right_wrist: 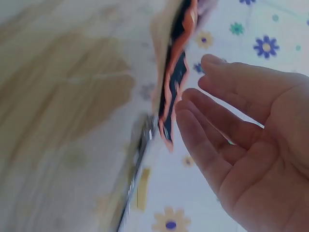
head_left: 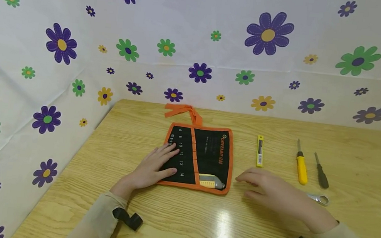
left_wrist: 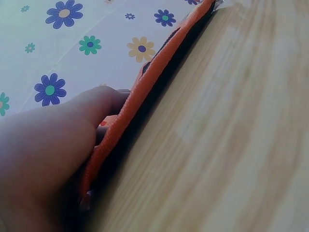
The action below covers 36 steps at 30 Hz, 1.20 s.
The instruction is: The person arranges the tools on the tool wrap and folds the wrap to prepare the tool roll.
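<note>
A black tool pouch [head_left: 210, 144] with orange trim lies flat on the table, its left column printed with sizes. A yellow and grey utility knife [head_left: 211, 181] sits in its lowest right pocket. My left hand [head_left: 152, 167] rests on the pouch's left side, fingers spread across the numbered strip; in the left wrist view the orange edge [left_wrist: 130, 104] runs past the fingers. Just right of the pouch, my right hand [head_left: 270, 189] hovers over the table with loosely bent fingers and nothing in them. Part of a wrench [head_left: 322, 199] shows behind that hand.
Right of the pouch lie a narrow yellow box [head_left: 260, 151], a yellow-handled screwdriver [head_left: 301, 167] and a dark-handled screwdriver [head_left: 322, 175]. An orange tie [head_left: 186, 110] trails from the pouch's top toward the flowered cloth [head_left: 228, 88] at the table's back edge.
</note>
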### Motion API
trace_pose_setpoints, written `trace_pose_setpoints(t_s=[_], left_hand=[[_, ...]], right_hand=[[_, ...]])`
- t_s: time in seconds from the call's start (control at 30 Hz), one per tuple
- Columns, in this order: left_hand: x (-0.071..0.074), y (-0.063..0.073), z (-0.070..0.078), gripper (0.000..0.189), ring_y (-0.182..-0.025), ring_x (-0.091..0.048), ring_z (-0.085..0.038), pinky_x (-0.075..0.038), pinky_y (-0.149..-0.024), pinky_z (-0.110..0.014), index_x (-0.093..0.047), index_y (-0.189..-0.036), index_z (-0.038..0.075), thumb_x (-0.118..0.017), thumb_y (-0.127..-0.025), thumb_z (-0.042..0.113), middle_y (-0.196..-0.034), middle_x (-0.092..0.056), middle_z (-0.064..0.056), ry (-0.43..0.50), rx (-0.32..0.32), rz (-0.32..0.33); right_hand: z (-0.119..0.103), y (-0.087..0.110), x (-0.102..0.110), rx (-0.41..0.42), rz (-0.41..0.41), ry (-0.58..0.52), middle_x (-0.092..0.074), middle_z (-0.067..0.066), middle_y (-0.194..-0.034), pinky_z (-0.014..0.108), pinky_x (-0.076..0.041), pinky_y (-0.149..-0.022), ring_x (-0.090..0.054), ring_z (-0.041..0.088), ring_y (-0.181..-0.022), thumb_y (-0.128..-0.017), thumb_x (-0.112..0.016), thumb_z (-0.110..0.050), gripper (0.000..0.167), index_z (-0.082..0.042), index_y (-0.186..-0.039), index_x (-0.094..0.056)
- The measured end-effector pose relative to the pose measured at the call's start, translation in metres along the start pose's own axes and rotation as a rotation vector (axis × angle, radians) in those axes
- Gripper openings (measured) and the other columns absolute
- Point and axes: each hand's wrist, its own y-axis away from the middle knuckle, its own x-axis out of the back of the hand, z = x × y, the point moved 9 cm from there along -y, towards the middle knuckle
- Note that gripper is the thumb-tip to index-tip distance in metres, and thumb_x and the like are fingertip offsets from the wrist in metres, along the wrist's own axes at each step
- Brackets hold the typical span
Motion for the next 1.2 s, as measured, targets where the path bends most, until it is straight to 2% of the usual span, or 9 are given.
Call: trace_pose_setpoints(t_s=[0.2,0.33,0.43,0.57,0.67,0.77,1.0,1.2], left_hand=[[0.0,0.0,0.0,0.063,-0.145,-0.01,-0.022,-0.007,-0.116,-0.044,-0.032,-0.151,0.014,-0.051,-0.098,0.042,-0.157,-0.02,-0.003,-0.001,0.001,0.004],[-0.001,0.0,0.0,0.063,-0.145,-0.01,-0.022,-0.007,-0.116,-0.045,-0.032,-0.151,0.014,-0.051,-0.097,0.042,-0.157,-0.02,-0.003,0.005,0.004,0.006],[-0.001,0.0,0.0,0.064,-0.145,-0.01,-0.021,-0.007,-0.116,-0.045,-0.032,-0.151,0.015,-0.051,-0.097,0.044,-0.157,-0.02,-0.002,0.006,0.005,0.005],[-0.001,-0.001,0.0,0.064,-0.145,-0.01,-0.021,-0.007,-0.116,-0.045,-0.032,-0.151,0.015,-0.051,-0.097,0.044,-0.157,-0.02,-0.002,0.007,0.004,0.005],[0.0,0.0,-0.001,0.064,-0.145,-0.009,-0.021,-0.007,-0.116,-0.044,-0.032,-0.151,0.015,-0.051,-0.097,0.044,-0.157,-0.02,-0.002,0.013,0.008,0.0],[0.0,0.0,-0.002,0.064,-0.145,-0.009,-0.02,-0.007,-0.116,-0.044,-0.032,-0.151,0.015,-0.051,-0.097,0.044,-0.158,-0.019,-0.001,0.018,0.013,-0.004],[-0.001,0.0,-0.002,0.064,-0.145,-0.009,-0.02,-0.007,-0.116,-0.044,-0.032,-0.151,0.015,-0.051,-0.097,0.044,-0.158,-0.019,-0.001,0.024,0.014,0.0],[0.0,0.0,-0.001,0.063,-0.145,-0.01,-0.021,-0.007,-0.116,-0.044,-0.032,-0.15,0.014,-0.052,-0.097,0.042,-0.157,-0.02,-0.002,0.023,0.01,0.004]], right_hand=[[0.02,0.023,0.022,-0.053,0.053,0.05,-0.063,-0.001,-0.11,0.036,-0.053,-0.078,-0.061,0.019,-0.096,-0.086,-0.071,-0.012,0.026,-0.011,-0.112,-0.068],[0.04,0.033,0.035,-0.115,0.04,0.104,-0.064,-0.004,-0.101,0.035,-0.053,-0.073,-0.061,0.017,-0.088,-0.082,-0.076,-0.011,0.023,-0.01,-0.103,-0.069],[0.059,0.044,0.043,-0.167,-0.009,0.121,-0.062,-0.007,-0.094,0.034,-0.052,-0.07,-0.059,0.013,-0.083,-0.08,-0.077,-0.013,0.02,-0.01,-0.097,-0.068],[0.085,0.063,0.051,-0.249,-0.088,0.102,-0.056,-0.01,-0.083,0.028,-0.047,-0.062,-0.05,0.006,-0.072,-0.08,-0.076,-0.013,0.015,-0.011,-0.088,-0.063],[0.1,0.075,0.054,-0.323,-0.147,0.09,-0.053,-0.01,-0.079,0.025,-0.043,-0.06,-0.045,0.005,-0.07,-0.079,-0.076,-0.012,0.016,-0.014,-0.085,-0.061],[0.108,0.082,0.056,-0.357,-0.186,0.103,-0.054,-0.01,-0.079,0.026,-0.044,-0.061,-0.046,0.007,-0.071,-0.077,-0.077,-0.013,0.018,-0.015,-0.084,-0.061],[0.115,0.086,0.052,-0.34,-0.206,0.11,-0.052,-0.011,-0.076,0.025,-0.042,-0.06,-0.045,0.006,-0.07,-0.071,-0.08,-0.015,0.024,-0.018,-0.078,-0.058],[0.115,0.085,0.048,-0.332,-0.21,0.082,-0.055,-0.01,-0.078,0.025,-0.045,-0.061,-0.048,0.006,-0.071,-0.07,-0.079,-0.007,0.026,-0.017,-0.079,-0.058]])
